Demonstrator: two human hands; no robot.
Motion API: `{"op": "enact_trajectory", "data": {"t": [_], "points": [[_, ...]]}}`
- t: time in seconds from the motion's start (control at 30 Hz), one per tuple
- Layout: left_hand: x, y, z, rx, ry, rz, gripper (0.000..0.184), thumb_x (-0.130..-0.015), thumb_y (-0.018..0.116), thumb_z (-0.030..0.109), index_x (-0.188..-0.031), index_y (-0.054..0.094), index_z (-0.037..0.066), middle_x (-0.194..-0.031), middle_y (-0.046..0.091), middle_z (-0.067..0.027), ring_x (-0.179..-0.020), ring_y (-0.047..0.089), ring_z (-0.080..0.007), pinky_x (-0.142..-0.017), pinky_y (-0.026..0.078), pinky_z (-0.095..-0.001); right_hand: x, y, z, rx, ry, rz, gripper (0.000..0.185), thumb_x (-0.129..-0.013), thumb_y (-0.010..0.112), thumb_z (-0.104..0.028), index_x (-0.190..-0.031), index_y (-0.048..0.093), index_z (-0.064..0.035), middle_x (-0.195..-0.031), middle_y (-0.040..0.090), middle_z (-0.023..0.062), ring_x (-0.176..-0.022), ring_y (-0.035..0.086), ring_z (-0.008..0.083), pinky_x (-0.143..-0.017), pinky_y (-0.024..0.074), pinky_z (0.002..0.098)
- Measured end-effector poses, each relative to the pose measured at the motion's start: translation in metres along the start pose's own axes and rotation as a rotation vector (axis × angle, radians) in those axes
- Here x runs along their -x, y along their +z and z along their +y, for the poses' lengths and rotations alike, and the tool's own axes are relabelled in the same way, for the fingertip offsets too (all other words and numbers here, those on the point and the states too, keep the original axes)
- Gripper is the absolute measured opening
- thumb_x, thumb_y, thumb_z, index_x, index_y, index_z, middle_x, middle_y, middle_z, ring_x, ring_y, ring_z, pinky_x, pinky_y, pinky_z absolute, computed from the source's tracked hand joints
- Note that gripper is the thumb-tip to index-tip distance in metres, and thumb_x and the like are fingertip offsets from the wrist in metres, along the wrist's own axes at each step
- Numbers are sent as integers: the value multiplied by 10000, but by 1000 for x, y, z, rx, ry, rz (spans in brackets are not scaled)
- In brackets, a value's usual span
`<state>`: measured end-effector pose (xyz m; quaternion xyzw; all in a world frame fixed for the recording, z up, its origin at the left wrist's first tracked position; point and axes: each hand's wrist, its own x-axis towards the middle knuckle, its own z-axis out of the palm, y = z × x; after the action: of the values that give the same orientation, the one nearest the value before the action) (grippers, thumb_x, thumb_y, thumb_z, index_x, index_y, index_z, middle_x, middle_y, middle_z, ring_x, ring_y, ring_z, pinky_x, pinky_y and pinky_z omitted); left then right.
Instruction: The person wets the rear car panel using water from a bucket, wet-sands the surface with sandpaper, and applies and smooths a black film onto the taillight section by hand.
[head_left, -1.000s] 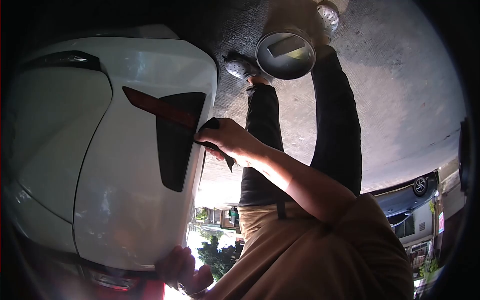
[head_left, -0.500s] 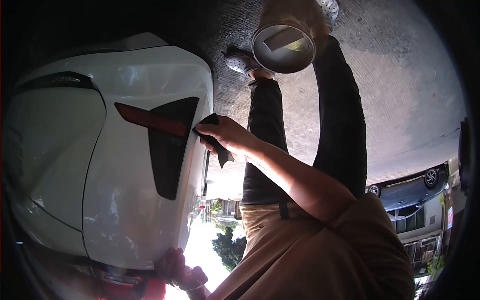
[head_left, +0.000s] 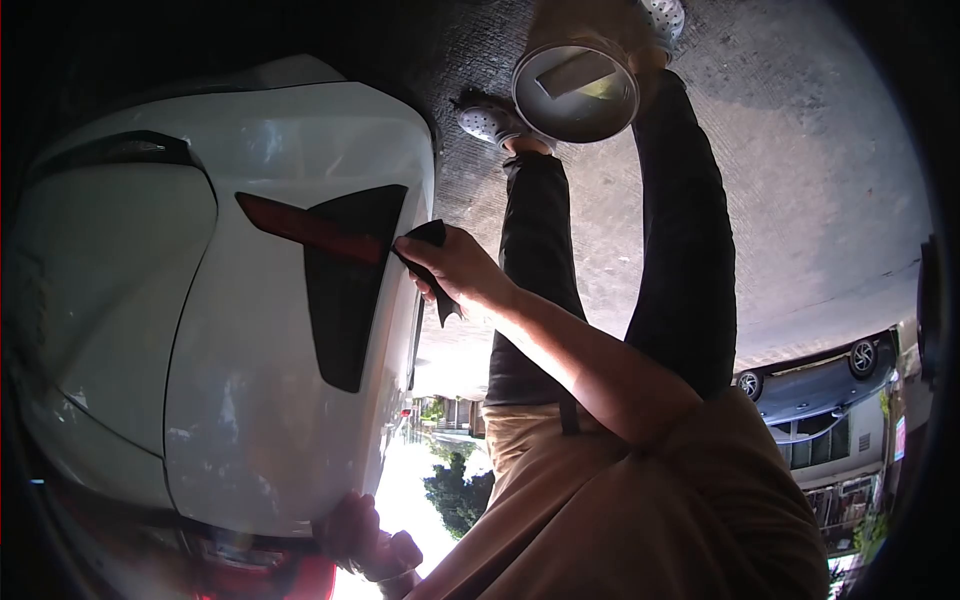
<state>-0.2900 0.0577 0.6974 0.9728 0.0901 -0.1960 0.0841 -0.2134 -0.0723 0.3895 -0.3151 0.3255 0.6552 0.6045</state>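
Note:
In my right hand (head_left: 455,265) a thin, bent black sheet (head_left: 432,234), looking like sandpaper, is pinched between thumb and fingers. Its edge meets the side of the black trim panel (head_left: 345,315), near the end of the dark red reflector strip (head_left: 310,228), on a white car bumper (head_left: 250,400). Lower down, my left hand (head_left: 350,525) is at the bumper's edge near the red tail light (head_left: 265,570). Shade and glare blur its fingers, so I cannot tell how they are closed.
A round bucket (head_left: 520,100) with a grey rectangular piece (head_left: 575,74) in it stands between my feet in perforated clogs (head_left: 490,122). Rough concrete (head_left: 810,200) spreads around. A blue car (head_left: 830,385) appears upside down at the right, by a building (head_left: 830,465).
The view has shifted slightly, moving the car a little right and up in it. My right hand keeps its grip on the black sheet beside the trim.

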Motion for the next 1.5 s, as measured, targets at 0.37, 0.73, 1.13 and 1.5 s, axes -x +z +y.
{"op": "enact_trajectory", "data": {"t": [0.37, 0.73, 1.13, 1.5], "points": [[-4, 0, 3, 0, 15, 9, 372, -971, 517, 414, -1035, 616, 61, -862, 704, -80, -747, 678, -277, -738, 548, -474, -11, 21, 8, -61, -52, 349, 356, -1037, 573, -355, -1061, 515, -5, -700, 522, 38, -552, 523, 117, -506, 470, 309], [-4, 1, 5, -4, 12, 26, 368, -973, 520, 405, -1054, 615, 59, -870, 699, -84, -761, 676, -279, -734, 545, -471, -11, 23, 6, -160, -2, 354, 384, -1026, 563, -387, -1084, 511, -11, -779, 505, 33, -612, 520, 115, -566, 522, 304], [-11, 1, 10, 6, 17, 21, 354, -972, 524, 379, -1074, 611, 52, -893, 692, -105, -785, 665, -290, -724, 533, -455, 10, 32, 9, -131, 57, 282, 421, -1022, 570, -392, -1165, 523, 1, -822, 545, 60, -626, 553, 129, -563, 516, 311], [-9, 0, 11, -27, 3, -14, 365, -987, 509, 388, -1082, 609, 50, -912, 701, -104, -808, 664, -288, -753, 537, -452, 33, 42, 15, -144, 43, 162, 422, -1031, 575, -406, -1109, 525, 5, -788, 534, 43, -612, 550, 121, -573, 525, 308]]}}
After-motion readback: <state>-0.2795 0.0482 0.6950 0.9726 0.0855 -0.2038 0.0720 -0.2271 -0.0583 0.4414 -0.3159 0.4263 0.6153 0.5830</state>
